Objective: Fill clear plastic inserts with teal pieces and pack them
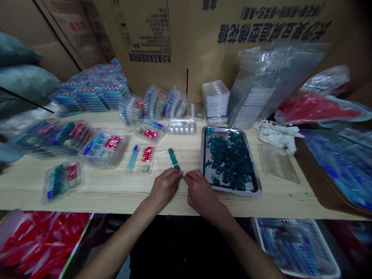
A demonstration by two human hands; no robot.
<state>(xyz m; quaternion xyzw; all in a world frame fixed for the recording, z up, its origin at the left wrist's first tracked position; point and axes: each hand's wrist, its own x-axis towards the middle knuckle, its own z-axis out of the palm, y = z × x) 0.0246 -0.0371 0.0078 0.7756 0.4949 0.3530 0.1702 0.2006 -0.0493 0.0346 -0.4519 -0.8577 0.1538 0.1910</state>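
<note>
My left hand (166,186) is closed in a pinch at the near end of a shallow transparent plastic tray (161,159). In that tray a short row of dark teal pieces (172,155) runs toward my fingertips. Just to the right, my right hand (202,193) is also pinched, its fingertips almost meeting those of the left. Whatever lies between the fingers is too small and covered to make out. Beside my right hand stands a metal tray (255,182) holding many loose teal pieces (229,159), apparently wrapped in film.
Left of my hands lies a transparent pack (136,164) with a blue pen-like stick and a red dotted packet. Filled packs (101,93) are stacked behind. Empty plastic trays (252,89) stand at the back, near a white cloth (277,133). A cardboard box (186,31) closes off the rear.
</note>
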